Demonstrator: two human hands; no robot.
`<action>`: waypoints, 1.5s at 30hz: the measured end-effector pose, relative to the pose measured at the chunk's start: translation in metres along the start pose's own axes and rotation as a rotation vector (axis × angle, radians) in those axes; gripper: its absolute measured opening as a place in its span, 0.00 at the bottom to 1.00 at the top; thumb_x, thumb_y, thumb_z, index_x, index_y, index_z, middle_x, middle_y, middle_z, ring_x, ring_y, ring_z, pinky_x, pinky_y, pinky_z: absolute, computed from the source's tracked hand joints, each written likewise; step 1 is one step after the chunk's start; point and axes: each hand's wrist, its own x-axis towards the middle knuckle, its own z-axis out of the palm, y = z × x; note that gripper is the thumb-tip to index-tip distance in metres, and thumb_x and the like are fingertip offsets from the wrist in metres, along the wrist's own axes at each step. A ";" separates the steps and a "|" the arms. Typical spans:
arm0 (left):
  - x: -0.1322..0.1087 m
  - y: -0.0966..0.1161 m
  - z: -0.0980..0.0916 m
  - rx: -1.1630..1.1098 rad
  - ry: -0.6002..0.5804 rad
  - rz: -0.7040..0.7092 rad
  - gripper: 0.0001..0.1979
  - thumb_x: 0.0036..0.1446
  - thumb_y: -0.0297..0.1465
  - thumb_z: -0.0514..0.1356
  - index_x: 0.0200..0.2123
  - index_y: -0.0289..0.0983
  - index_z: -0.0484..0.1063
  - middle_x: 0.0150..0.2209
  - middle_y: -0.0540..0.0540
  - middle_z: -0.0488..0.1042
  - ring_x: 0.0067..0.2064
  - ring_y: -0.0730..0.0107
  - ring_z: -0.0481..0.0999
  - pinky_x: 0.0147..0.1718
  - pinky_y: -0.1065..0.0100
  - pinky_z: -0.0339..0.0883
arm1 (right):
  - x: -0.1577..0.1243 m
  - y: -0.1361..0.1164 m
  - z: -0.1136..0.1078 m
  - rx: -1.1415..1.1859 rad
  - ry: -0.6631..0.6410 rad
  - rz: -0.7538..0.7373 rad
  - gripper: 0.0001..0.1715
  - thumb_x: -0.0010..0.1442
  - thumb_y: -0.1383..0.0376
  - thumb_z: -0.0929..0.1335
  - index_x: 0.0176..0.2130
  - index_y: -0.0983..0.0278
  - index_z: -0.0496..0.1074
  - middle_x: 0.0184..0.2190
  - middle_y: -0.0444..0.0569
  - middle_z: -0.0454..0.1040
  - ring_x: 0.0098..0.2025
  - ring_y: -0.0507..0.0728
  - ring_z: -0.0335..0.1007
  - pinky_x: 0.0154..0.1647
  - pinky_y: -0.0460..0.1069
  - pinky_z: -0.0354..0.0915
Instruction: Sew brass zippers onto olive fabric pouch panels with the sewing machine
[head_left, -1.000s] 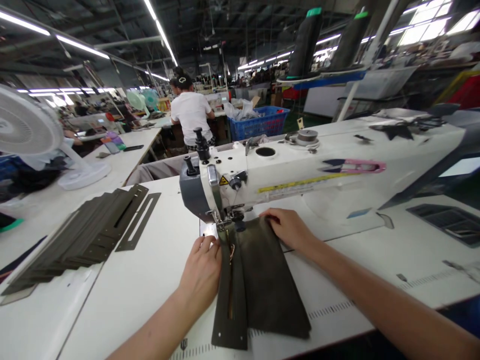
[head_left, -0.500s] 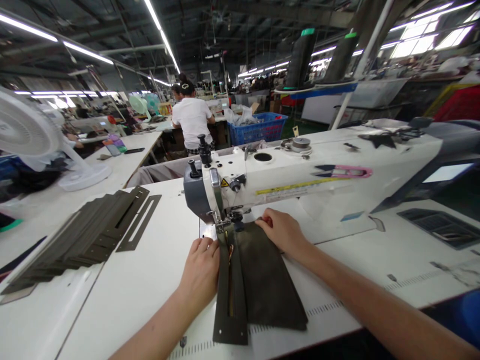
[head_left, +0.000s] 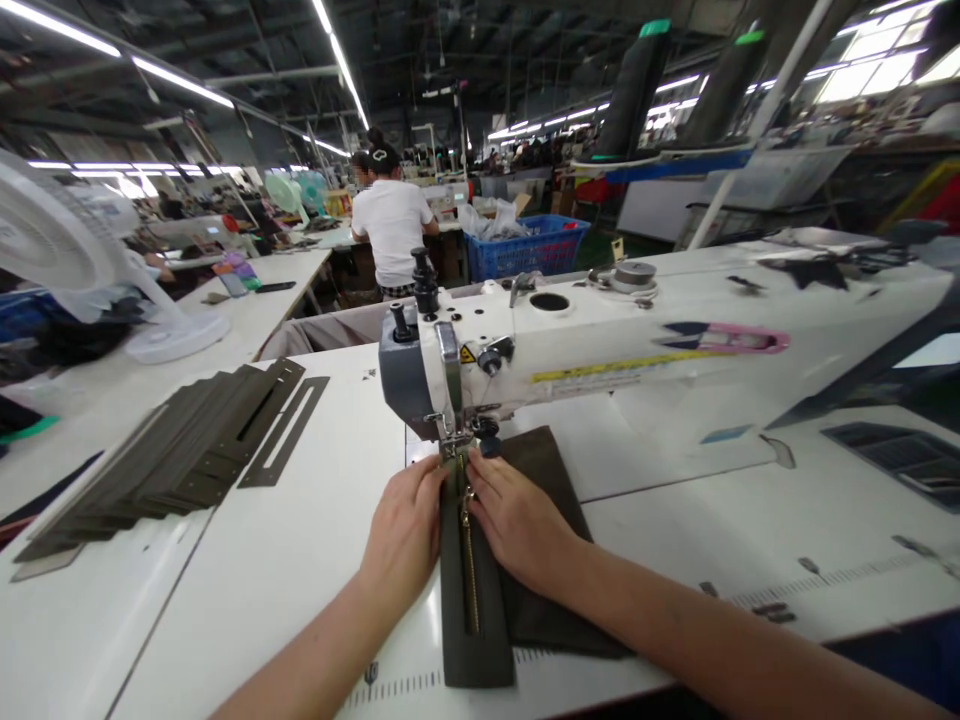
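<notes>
Under the presser foot of a white sewing machine point(head_left: 630, 350) lies the upper end of a dark olive strip point(head_left: 478, 655) with a brass zipper point(head_left: 470, 570) in its slot. My left hand point(head_left: 401, 525) presses along the strip's left edge near the foot, fingers together. Close to the foot on the other side, my right hand point(head_left: 521, 520) has its fingers on the strip beside the zipper pull. A wider dark olive piece point(head_left: 551, 615) lies beneath my right hand and wrist. Whether either hand pinches the material is hard to see.
Overlapping slotted olive strips point(head_left: 172, 450) lie at the left, with one single strip point(head_left: 285, 435) beside them. A white fan point(head_left: 176, 335) stands on the left table. Beyond the machine are a blue basket point(head_left: 529, 250) and a person in a white shirt point(head_left: 390, 225).
My right hand has moved left and down from the wide piece's top corner onto the zipper strip. The wide piece now sits partly under that hand. The whole view has shifted slightly.
</notes>
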 end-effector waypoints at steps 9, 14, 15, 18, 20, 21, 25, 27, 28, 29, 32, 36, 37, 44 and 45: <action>0.004 -0.013 0.006 -0.075 -0.082 0.235 0.15 0.58 0.24 0.48 0.45 0.33 0.69 0.47 0.37 0.72 0.49 0.59 0.72 0.46 0.57 0.69 | 0.000 -0.001 0.000 -0.011 -0.145 0.029 0.24 0.63 0.69 0.55 0.52 0.83 0.63 0.54 0.68 0.61 0.58 0.64 0.55 0.59 0.57 0.53; 0.006 -0.012 0.004 -0.054 -0.110 0.208 0.15 0.59 0.25 0.47 0.44 0.33 0.70 0.47 0.38 0.72 0.48 0.59 0.72 0.46 0.57 0.69 | 0.000 0.000 0.001 -0.028 -0.170 0.034 0.24 0.63 0.68 0.56 0.53 0.83 0.62 0.55 0.68 0.59 0.58 0.65 0.53 0.59 0.56 0.52; 0.006 -0.011 0.004 -0.054 -0.116 0.201 0.15 0.59 0.26 0.47 0.44 0.33 0.70 0.47 0.38 0.72 0.47 0.59 0.72 0.46 0.56 0.69 | 0.000 0.000 0.001 -0.029 -0.173 0.034 0.24 0.63 0.68 0.56 0.53 0.83 0.62 0.55 0.67 0.59 0.58 0.65 0.53 0.59 0.56 0.52; 0.006 -0.010 0.004 -0.042 -0.122 0.182 0.16 0.58 0.26 0.47 0.44 0.33 0.70 0.47 0.38 0.72 0.47 0.58 0.73 0.45 0.55 0.69 | 0.000 0.001 0.000 -0.017 -0.183 0.035 0.24 0.63 0.68 0.56 0.53 0.83 0.61 0.56 0.67 0.59 0.59 0.64 0.52 0.59 0.57 0.52; 0.006 -0.008 0.004 -0.026 -0.127 0.170 0.16 0.58 0.25 0.47 0.44 0.33 0.70 0.47 0.39 0.72 0.46 0.58 0.73 0.44 0.56 0.70 | 0.000 0.002 -0.001 0.006 -0.181 0.029 0.24 0.63 0.68 0.56 0.53 0.83 0.61 0.56 0.68 0.58 0.60 0.64 0.51 0.59 0.57 0.51; 0.006 -0.007 0.004 -0.020 -0.131 0.163 0.15 0.58 0.25 0.47 0.43 0.33 0.70 0.47 0.39 0.72 0.46 0.59 0.73 0.44 0.56 0.70 | -0.001 0.003 -0.002 0.013 -0.178 0.025 0.24 0.63 0.68 0.56 0.53 0.83 0.61 0.56 0.69 0.58 0.60 0.64 0.51 0.59 0.56 0.51; 0.007 -0.002 0.004 0.007 -0.165 0.119 0.14 0.56 0.23 0.49 0.44 0.33 0.70 0.47 0.40 0.71 0.45 0.59 0.73 0.44 0.58 0.70 | -0.001 0.009 0.000 0.020 -0.171 -0.006 0.24 0.63 0.68 0.56 0.52 0.82 0.63 0.55 0.67 0.60 0.59 0.64 0.52 0.59 0.57 0.53; 0.009 0.000 0.003 0.024 -0.188 0.097 0.14 0.55 0.22 0.51 0.44 0.33 0.70 0.46 0.40 0.71 0.45 0.59 0.73 0.44 0.59 0.70 | -0.001 0.012 0.001 0.052 -0.163 -0.018 0.23 0.62 0.68 0.56 0.52 0.82 0.63 0.54 0.67 0.61 0.59 0.64 0.53 0.58 0.57 0.53; 0.010 0.001 0.003 0.029 -0.197 0.087 0.14 0.54 0.21 0.52 0.43 0.32 0.70 0.45 0.40 0.71 0.44 0.59 0.73 0.43 0.59 0.70 | 0.000 0.014 0.002 0.071 -0.155 -0.023 0.23 0.62 0.69 0.57 0.51 0.82 0.63 0.54 0.67 0.62 0.59 0.64 0.53 0.58 0.57 0.53; 0.011 0.001 0.003 0.031 -0.205 0.078 0.14 0.54 0.21 0.52 0.43 0.32 0.70 0.44 0.40 0.71 0.43 0.59 0.73 0.43 0.59 0.70 | 0.000 0.015 0.002 0.088 -0.143 -0.026 0.22 0.62 0.69 0.57 0.51 0.81 0.63 0.53 0.66 0.63 0.58 0.64 0.54 0.58 0.57 0.54; 0.013 0.002 0.003 0.036 -0.220 0.051 0.12 0.55 0.21 0.52 0.43 0.31 0.70 0.42 0.40 0.71 0.41 0.60 0.73 0.41 0.60 0.70 | 0.001 0.020 0.001 0.145 -0.090 -0.036 0.19 0.62 0.68 0.57 0.49 0.74 0.66 0.51 0.61 0.65 0.57 0.62 0.56 0.57 0.58 0.55; 0.015 0.001 0.003 0.068 -0.233 0.027 0.12 0.57 0.23 0.52 0.42 0.33 0.70 0.41 0.41 0.71 0.38 0.61 0.74 0.37 0.61 0.71 | 0.006 0.024 -0.005 0.307 -0.034 -0.017 0.09 0.59 0.66 0.62 0.39 0.67 0.69 0.45 0.56 0.68 0.49 0.60 0.61 0.51 0.56 0.60; 0.014 0.000 0.003 0.074 -0.230 0.030 0.11 0.56 0.23 0.52 0.42 0.33 0.70 0.40 0.41 0.71 0.37 0.62 0.74 0.36 0.61 0.71 | 0.007 0.024 -0.008 0.342 -0.033 0.001 0.06 0.58 0.67 0.63 0.36 0.66 0.68 0.41 0.54 0.69 0.46 0.59 0.62 0.49 0.55 0.61; -0.001 0.000 -0.007 0.013 -0.173 0.215 0.12 0.55 0.23 0.53 0.42 0.33 0.70 0.43 0.42 0.73 0.42 0.60 0.74 0.40 0.60 0.71 | -0.013 0.002 -0.041 0.275 -0.068 0.055 0.08 0.54 0.74 0.60 0.34 0.67 0.65 0.35 0.53 0.68 0.40 0.58 0.63 0.43 0.54 0.63; -0.004 0.001 -0.008 0.003 -0.160 0.227 0.12 0.54 0.23 0.53 0.42 0.33 0.70 0.43 0.41 0.73 0.42 0.60 0.74 0.40 0.60 0.71 | -0.019 -0.004 -0.045 0.227 -0.072 0.022 0.10 0.54 0.73 0.60 0.38 0.69 0.66 0.40 0.56 0.68 0.45 0.60 0.62 0.46 0.56 0.62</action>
